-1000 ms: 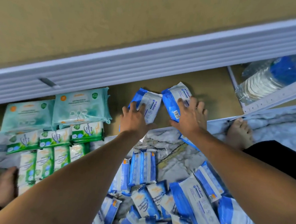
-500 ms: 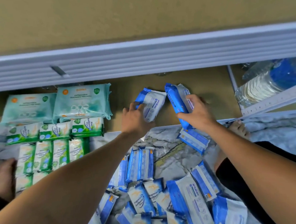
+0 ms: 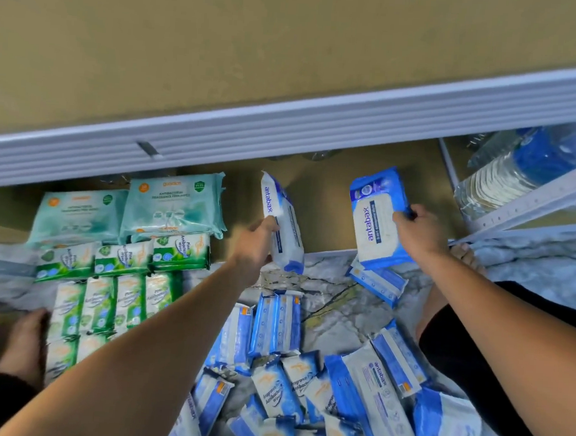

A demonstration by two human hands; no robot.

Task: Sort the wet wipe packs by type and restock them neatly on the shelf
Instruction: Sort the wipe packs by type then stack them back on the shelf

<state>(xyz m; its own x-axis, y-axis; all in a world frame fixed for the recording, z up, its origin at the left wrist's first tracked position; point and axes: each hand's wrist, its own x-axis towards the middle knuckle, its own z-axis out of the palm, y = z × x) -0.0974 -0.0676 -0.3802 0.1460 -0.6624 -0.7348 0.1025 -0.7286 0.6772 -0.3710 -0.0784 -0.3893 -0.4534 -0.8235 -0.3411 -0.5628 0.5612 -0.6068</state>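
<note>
1. Blue-and-white film wraps the left antabax pack (image 3: 281, 224), which is gripped by the left hand (image 3: 256, 246), fingers and thumb closed round its lower half. The pack is held on edge and tilted, at the front edge of the lower shelf board (image 3: 318, 189).
2. The right antabax pack (image 3: 379, 220) is gripped by the right hand (image 3: 417, 234), with the fingers wrapped over its right edge and its printed face turned toward the camera. It is held at the same shelf edge, apart from the left one.
3. "antabax" is read in blue lettering on both held packs. The smaller line beside it on the right pack is too blurred to be read in full.
4. On the shelf's left part, two teal packs (image 3: 176, 204) are laid side by side, marked "ANTIBACTERIAL FRAGRANCE FREE WIPES".
5. Green packs (image 3: 180, 251) labelled "Pine Antibacterial Wipes" are lined up in rows in front of the teal ones, the nearer rows on the marble-patterned floor (image 3: 328, 308).
6. A loose heap of blue packs (image 3: 283, 389) is spread on the floor between the forearms. "Fragrance Free Antibacterial Wipes" is read on several, and "antabax" on a larger one.
7. One more blue pack (image 3: 377, 284) is laid flat just below the right pack.
8. Shrink-wrapped water bottles (image 3: 518, 171) are seen at the far right.
</note>
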